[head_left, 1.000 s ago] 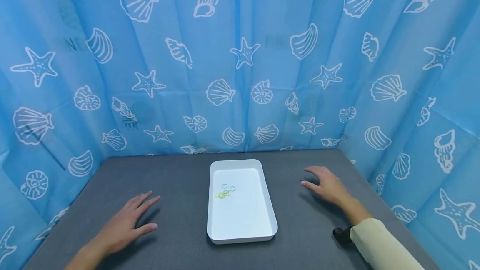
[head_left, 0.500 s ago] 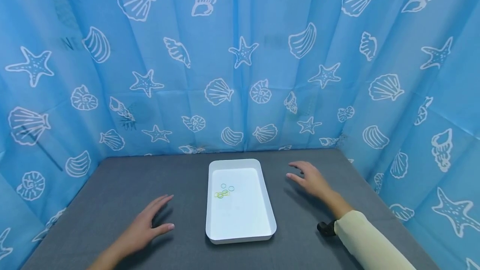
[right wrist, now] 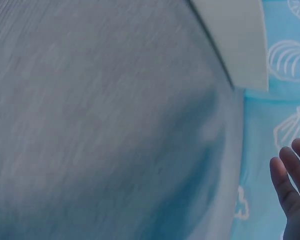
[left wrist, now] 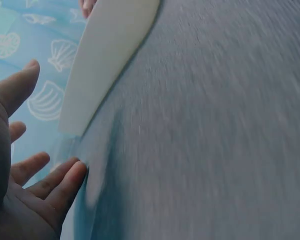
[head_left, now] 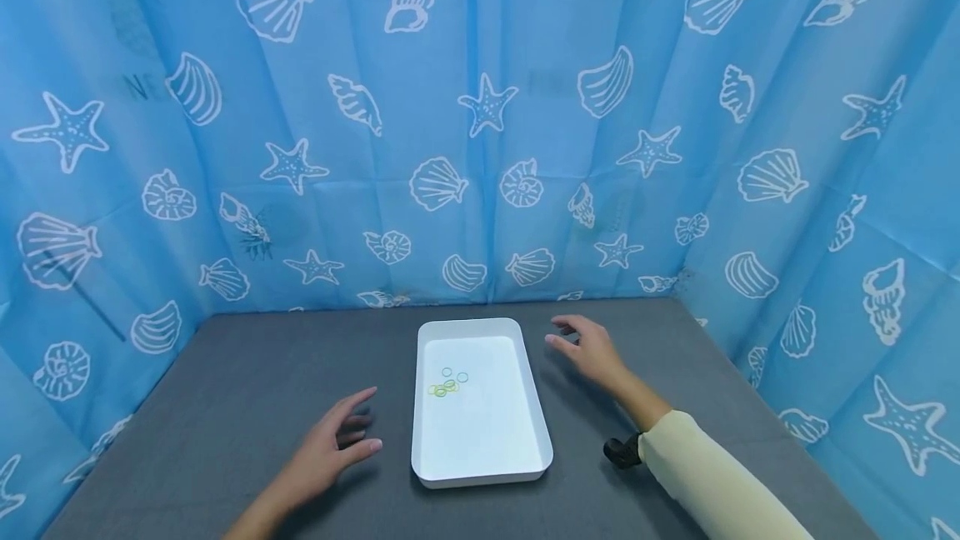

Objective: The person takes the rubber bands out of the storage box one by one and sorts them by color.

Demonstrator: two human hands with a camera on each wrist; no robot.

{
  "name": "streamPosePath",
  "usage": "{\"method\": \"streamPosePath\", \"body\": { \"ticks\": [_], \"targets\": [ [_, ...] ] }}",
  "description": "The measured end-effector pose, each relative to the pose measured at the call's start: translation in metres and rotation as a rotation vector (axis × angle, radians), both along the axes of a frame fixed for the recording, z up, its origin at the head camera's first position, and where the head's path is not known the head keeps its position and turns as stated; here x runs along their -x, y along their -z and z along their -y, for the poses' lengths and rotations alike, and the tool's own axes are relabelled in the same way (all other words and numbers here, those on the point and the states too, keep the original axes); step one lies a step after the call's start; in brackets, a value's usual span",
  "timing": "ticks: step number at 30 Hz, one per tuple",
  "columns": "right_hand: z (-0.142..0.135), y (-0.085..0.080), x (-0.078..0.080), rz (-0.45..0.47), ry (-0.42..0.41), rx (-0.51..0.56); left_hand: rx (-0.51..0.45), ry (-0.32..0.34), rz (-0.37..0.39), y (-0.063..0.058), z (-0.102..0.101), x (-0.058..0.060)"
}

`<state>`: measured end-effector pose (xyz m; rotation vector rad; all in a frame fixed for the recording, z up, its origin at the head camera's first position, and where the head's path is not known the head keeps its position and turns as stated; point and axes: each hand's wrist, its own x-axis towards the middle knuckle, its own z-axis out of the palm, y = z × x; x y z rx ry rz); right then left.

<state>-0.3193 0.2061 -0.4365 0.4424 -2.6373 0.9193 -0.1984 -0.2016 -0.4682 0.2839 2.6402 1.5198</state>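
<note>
A white rectangular tray (head_left: 487,477) lies on the grey table. Inside it, left of its middle, is a small cluster of thin rings (head_left: 450,385), several in yellow, green and teal. The left hand (head_left: 326,448) hovers just left of the tray, thumb and fingers spread apart, holding nothing. On the other side the right hand (head_left: 588,350) is close to the tray's far right edge, its fingers relaxed and holding nothing. In the left wrist view the tray's outer wall (left wrist: 110,60) rises beyond the fingers. The right wrist view has the tray wall (right wrist: 240,45) at the top.
A grey cloth-covered table (head_left: 322,348) surrounds the tray. Blue curtain (head_left: 480,148) with white shells and starfish hangs behind it and along both sides. A black strap-like object (head_left: 622,452) sits at the right wrist, by a cream sleeve (head_left: 712,473).
Both hands have moved inward toward the tray, the left hand to the right and the right hand to the left. The tray and rings stay where they were.
</note>
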Motion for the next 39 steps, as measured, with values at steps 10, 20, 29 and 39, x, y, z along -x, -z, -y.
{"method": "streamPosePath", "body": {
  "ticks": [10, 20, 29, 39],
  "targets": [
    [0.029, -0.014, 0.003, 0.094, -0.025, 0.146, -0.115, 0.064, 0.010, 0.003, -0.025, 0.007],
    [0.059, -0.027, 0.007, 0.201, -0.029, 0.196, -0.193, 0.119, 0.027, -0.007, -0.047, 0.005],
    [0.089, -0.031, 0.012, 0.310, -0.090, 0.183, -0.163, 0.106, 0.083, -0.026, -0.058, -0.001],
    [0.113, -0.020, 0.014, 0.346, -0.156, 0.047, -0.211, 0.143, 0.114, 0.012, -0.046, 0.016]
  ]
}}
